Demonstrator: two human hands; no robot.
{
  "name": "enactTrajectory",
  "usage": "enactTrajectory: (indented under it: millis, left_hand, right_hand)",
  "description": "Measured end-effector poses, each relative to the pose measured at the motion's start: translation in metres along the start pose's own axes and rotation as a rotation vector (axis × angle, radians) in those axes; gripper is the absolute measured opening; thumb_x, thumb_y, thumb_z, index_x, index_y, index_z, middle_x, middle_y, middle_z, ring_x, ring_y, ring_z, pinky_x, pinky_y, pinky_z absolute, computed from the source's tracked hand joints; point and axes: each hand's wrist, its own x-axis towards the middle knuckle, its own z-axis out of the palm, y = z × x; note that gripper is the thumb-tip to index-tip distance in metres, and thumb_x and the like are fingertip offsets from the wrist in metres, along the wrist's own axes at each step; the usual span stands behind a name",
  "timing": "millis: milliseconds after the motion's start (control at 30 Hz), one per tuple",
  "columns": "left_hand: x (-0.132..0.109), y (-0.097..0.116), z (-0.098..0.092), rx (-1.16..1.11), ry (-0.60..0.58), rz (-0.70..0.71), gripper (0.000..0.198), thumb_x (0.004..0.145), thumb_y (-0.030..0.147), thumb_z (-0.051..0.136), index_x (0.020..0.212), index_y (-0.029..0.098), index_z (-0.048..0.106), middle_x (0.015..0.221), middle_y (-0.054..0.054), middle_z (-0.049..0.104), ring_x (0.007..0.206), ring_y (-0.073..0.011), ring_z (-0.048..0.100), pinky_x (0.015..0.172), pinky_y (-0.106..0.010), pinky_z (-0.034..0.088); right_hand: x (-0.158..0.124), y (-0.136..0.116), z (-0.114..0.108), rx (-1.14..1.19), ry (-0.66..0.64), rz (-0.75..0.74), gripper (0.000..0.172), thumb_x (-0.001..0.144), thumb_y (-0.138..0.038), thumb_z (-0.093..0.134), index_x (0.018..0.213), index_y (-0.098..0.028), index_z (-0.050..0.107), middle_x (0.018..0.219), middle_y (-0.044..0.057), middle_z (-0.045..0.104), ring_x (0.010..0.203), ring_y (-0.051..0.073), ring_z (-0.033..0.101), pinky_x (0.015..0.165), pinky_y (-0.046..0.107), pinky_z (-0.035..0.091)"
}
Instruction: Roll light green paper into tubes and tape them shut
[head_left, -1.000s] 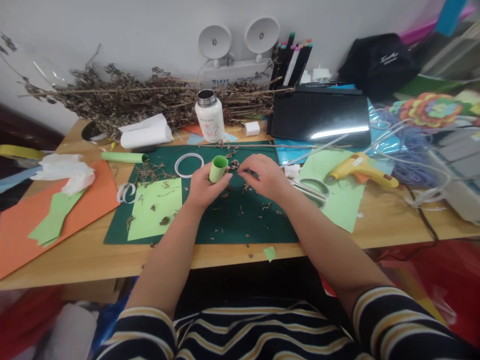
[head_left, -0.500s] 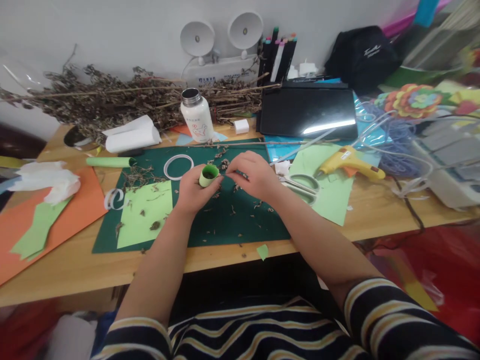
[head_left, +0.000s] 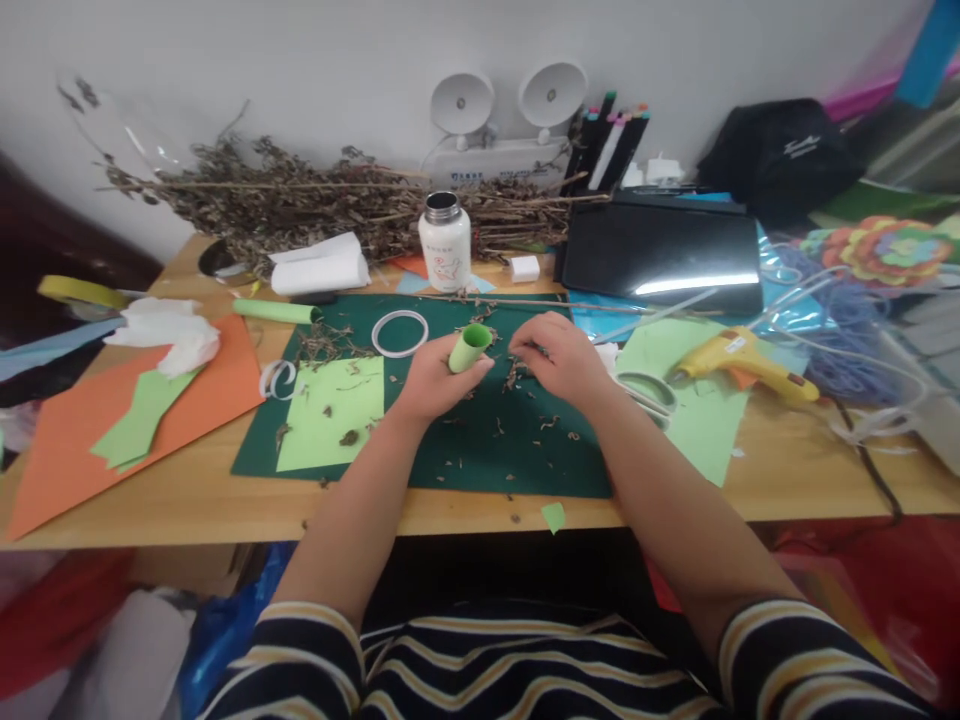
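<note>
My left hand [head_left: 435, 378] is closed round a short light-green paper tube [head_left: 469, 347], held tilted with its open end up and to the right, above the dark green cutting mat [head_left: 480, 440]. My right hand [head_left: 561, 358] sits just right of the tube, its fingertips pinched on bits of dried leaf [head_left: 517, 370] on the mat. Dried leaf crumbs are scattered over the mat around both hands. A white ring [head_left: 399, 332] lies on the mat behind my left hand.
A light-green sheet [head_left: 330, 412] lies on the mat's left, orange paper [head_left: 112, 420] further left. Dried branches [head_left: 315, 205], a white bottle [head_left: 444, 240] and a black case [head_left: 660, 250] stand behind. Scissors [head_left: 645, 390] and a yellow glue gun [head_left: 742, 362] lie right.
The tube has tipped from upright toward the right in my left hand. My right hand has dropped from beside the tube's mouth onto the leaf bits. The camera view has shifted.
</note>
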Motion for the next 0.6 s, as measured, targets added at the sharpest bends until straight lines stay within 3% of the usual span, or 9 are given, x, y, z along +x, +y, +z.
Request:
enactTrajectory:
  millis: [100,167,267,333,500,600]
  left_hand:
    - [-0.001,0.001,0.002,-0.043,0.023,-0.011,0.016,0.067,0.028,0.06,0.059,0.016,0.056,0.058,0.0,0.057,0.056,-0.012,0.052,0.056,-0.025,0.041]
    - [-0.002,0.001,0.003,-0.093,0.052,-0.032,0.018,0.068,0.031,0.059,0.06,0.016,0.055,0.057,0.0,0.057,0.054,-0.0114,0.053,0.054,-0.025,0.043]
    - [-0.003,0.0,0.002,-0.275,0.108,-0.068,0.02,0.071,0.035,0.058,0.064,0.016,0.054,0.053,0.002,0.054,0.048,-0.009,0.051,0.051,-0.024,0.043]
    - [-0.002,0.0,0.001,-0.378,0.158,-0.059,0.02,0.07,0.034,0.06,0.063,0.017,0.054,0.054,0.002,0.054,0.05,-0.0082,0.05,0.051,-0.023,0.043]
    - [0.0,-0.003,-0.001,-0.57,0.324,-0.13,0.02,0.069,0.034,0.063,0.064,0.017,0.054,0.051,0.004,0.05,0.046,-0.0066,0.047,0.048,-0.022,0.041]
    - [0.003,-0.004,-0.001,-0.781,0.413,-0.179,0.025,0.067,0.038,0.065,0.065,0.017,0.052,0.048,0.006,0.048,0.042,-0.0053,0.045,0.044,-0.021,0.04]
  right_hand:
    - [-0.002,0.001,-0.003,-0.024,-0.019,0.04,0.015,0.079,-0.022,0.045,0.07,-0.021,0.057,0.077,0.006,0.064,0.078,0.021,0.055,0.074,0.036,0.042]
    - [-0.006,0.005,-0.008,-0.065,0.034,0.121,0.014,0.077,-0.025,0.047,0.069,-0.022,0.057,0.077,0.006,0.063,0.078,0.021,0.056,0.075,0.037,0.042]
    - [-0.009,0.013,-0.018,-0.142,0.343,0.34,0.011,0.073,-0.028,0.049,0.069,-0.021,0.056,0.072,0.005,0.061,0.068,0.02,0.055,0.067,0.036,0.044]
    - [-0.005,0.015,-0.02,-0.137,0.376,0.357,0.012,0.073,-0.031,0.049,0.07,-0.021,0.056,0.069,0.004,0.059,0.061,0.018,0.053,0.062,0.035,0.044]
    - [0.027,0.001,0.003,-0.003,0.075,0.294,0.023,0.077,-0.038,0.045,0.065,-0.021,0.056,0.066,0.003,0.06,0.066,0.019,0.055,0.066,0.035,0.044]
    - [0.049,-0.014,0.026,0.234,-0.061,0.194,0.029,0.08,-0.046,0.04,0.08,-0.022,0.057,0.072,0.003,0.061,0.065,0.017,0.056,0.062,0.034,0.046]
